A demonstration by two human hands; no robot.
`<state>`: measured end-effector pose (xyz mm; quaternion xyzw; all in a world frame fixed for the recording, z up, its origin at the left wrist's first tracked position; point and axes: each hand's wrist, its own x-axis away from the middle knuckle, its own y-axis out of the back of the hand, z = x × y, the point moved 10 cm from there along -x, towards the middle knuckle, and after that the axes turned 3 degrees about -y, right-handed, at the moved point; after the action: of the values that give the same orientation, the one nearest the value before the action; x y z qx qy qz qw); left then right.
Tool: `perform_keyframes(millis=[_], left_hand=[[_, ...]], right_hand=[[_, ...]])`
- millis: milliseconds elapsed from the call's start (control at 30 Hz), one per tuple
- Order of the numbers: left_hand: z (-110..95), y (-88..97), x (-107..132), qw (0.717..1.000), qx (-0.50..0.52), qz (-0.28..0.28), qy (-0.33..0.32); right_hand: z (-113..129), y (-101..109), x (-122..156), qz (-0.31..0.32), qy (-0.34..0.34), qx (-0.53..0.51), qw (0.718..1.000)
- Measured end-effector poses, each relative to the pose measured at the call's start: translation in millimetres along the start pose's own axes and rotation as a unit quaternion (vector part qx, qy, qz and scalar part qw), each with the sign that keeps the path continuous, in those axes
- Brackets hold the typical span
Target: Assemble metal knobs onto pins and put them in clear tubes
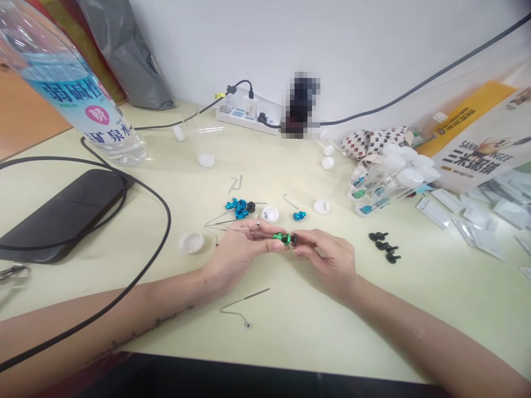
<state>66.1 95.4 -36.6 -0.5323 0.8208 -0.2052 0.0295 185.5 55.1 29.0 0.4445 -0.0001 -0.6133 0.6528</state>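
My left hand [238, 251] pinches a thin metal wire with a small green metal piece [283, 238] on it, just above the pale green table [290, 326]. My right hand [329, 260] meets it from the right, its fingertips closed on the dark end of the same green piece. Blue metal pieces [238, 207] and thin wires lie just beyond my hands. A bent wire [243, 303] lies on the table in front of my wrists.
Black small parts [385, 245] lie to the right. Clear tubes with white caps [390, 179] and plastic bags [477, 218] sit at the far right. A water bottle [70, 83], a black device [62, 213] with a cable and a power strip [244, 113] stand behind. White caps [191, 242] are scattered about.
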Motion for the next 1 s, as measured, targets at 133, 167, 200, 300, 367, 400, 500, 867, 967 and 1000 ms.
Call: perform_keyframes(millis=[133,167,200,300,367,400,500,867,967,1000], left_hand=[[1.9,5.8,-1.5,1.0,0.005,-0.019,-0.006],[1.9,5.5,-1.7,1.0,0.002,-0.016,-0.007],[1.5,4.7,-1.7,1.0,-0.001,-0.013,-0.008],[0.3,2.0,-1.2,1.0,-0.012,-0.005,-0.003],[0.1,0.9,-0.7,1.0,-0.015,-0.003,0.002],[0.1,0.4,-0.5,1.0,-0.016,-0.002,0.004],[-0.2,-1.0,0.1,1.0,-0.017,0.005,0.003],[-1.4,-0.4,0.3,1.0,-0.007,0.0,-0.009],[-1.7,-3.7,0.6,1.0,-0.008,0.014,-0.008],[-2.0,-4.5,0.8,1.0,-0.008,0.018,-0.008]], right_hand=[[-4.4,1.7,1.6,-0.013,-0.028,-0.007,1.0],[-4.7,1.5,1.6,-0.012,-0.032,-0.006,0.999],[-4.6,1.4,1.3,-0.011,-0.034,-0.003,0.999],[-0.8,3.1,0.5,-0.017,-0.019,0.003,1.0],[1.8,4.3,0.6,-0.022,-0.004,0.004,1.0],[2.3,4.4,0.9,-0.022,0.001,0.004,1.0],[1.3,3.5,1.9,-0.019,0.003,0.004,1.0],[0.2,3.0,-0.7,-0.011,-0.022,0.015,1.0],[4.4,4.4,-0.1,-0.02,-0.003,0.012,1.0],[5.3,4.4,0.1,-0.02,0.002,0.013,1.0]])
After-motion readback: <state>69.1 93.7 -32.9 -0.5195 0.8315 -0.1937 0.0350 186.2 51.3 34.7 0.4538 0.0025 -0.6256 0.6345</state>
